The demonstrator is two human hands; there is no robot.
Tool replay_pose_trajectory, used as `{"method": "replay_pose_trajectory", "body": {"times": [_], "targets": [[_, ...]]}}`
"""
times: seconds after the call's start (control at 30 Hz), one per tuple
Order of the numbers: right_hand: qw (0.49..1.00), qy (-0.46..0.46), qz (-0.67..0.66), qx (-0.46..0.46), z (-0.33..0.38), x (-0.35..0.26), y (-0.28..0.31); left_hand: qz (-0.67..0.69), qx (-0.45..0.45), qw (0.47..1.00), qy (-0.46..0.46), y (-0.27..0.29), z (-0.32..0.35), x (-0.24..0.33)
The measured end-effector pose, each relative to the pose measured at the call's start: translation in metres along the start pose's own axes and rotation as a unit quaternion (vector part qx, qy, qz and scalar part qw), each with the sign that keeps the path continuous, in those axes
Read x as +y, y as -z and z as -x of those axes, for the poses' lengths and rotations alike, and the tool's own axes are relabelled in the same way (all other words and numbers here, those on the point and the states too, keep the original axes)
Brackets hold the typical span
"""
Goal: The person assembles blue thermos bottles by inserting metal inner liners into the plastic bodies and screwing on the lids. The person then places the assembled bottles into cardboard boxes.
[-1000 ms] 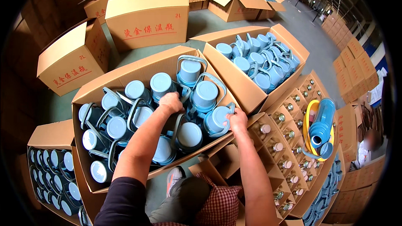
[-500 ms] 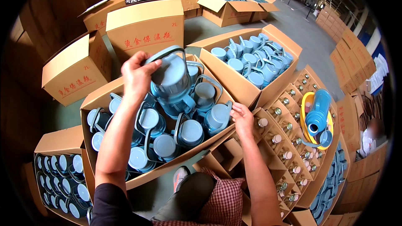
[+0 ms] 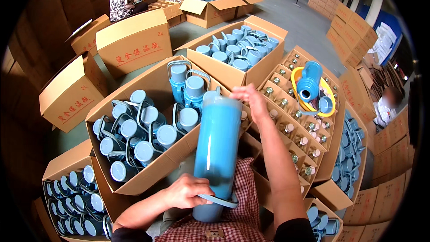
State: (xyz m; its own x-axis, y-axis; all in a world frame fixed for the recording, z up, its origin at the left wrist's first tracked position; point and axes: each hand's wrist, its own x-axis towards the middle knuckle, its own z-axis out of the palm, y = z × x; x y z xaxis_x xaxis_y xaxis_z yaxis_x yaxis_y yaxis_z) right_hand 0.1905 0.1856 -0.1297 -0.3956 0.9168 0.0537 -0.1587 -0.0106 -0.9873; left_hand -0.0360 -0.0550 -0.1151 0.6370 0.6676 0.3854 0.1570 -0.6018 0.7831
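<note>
A blue thermos flask (image 3: 217, 139) is held in front of my body, its handle and lid end toward my lap and its other end pointing away. My left hand (image 3: 190, 191) is closed on the grey-blue handle. My right hand (image 3: 251, 101) is beside the flask's far end, fingers stretched out; whether they touch it I cannot tell. Just beyond stands an open carton (image 3: 150, 171) holding several flasks with handles, among them an upright one (image 3: 194, 87) near its right end.
To the right, a divided carton (image 3: 280, 123) holds glass bottle liners, with a yellow basin (image 3: 331, 107) of blue parts on top. Further cartons of blue flasks (image 3: 239, 49) surround me. Closed cartons (image 3: 134, 45) stand at the far left. Two other people sit farther off.
The flask in my left hand has come out of the carton toward my lap and now lies lengthwise before me. My right hand has left a flask at the carton's edge and opened beside the held one.
</note>
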Motion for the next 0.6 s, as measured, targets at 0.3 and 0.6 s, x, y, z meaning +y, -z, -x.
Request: {"method": "replay_pose_trajectory", "body": {"times": [0.3, 0.6], "targets": [[0.927, 0.03, 0.375, 0.004, 0.074, -0.058, -0.053, 0.083, -0.027, 0.993, 0.079, -0.029, 0.01, -0.018], [0.91, 0.219, -0.289, -0.2, 0.07, -0.025, -0.026, 0.308, 0.309, 0.9, -0.006, 0.05, -0.069, -0.082]]}}
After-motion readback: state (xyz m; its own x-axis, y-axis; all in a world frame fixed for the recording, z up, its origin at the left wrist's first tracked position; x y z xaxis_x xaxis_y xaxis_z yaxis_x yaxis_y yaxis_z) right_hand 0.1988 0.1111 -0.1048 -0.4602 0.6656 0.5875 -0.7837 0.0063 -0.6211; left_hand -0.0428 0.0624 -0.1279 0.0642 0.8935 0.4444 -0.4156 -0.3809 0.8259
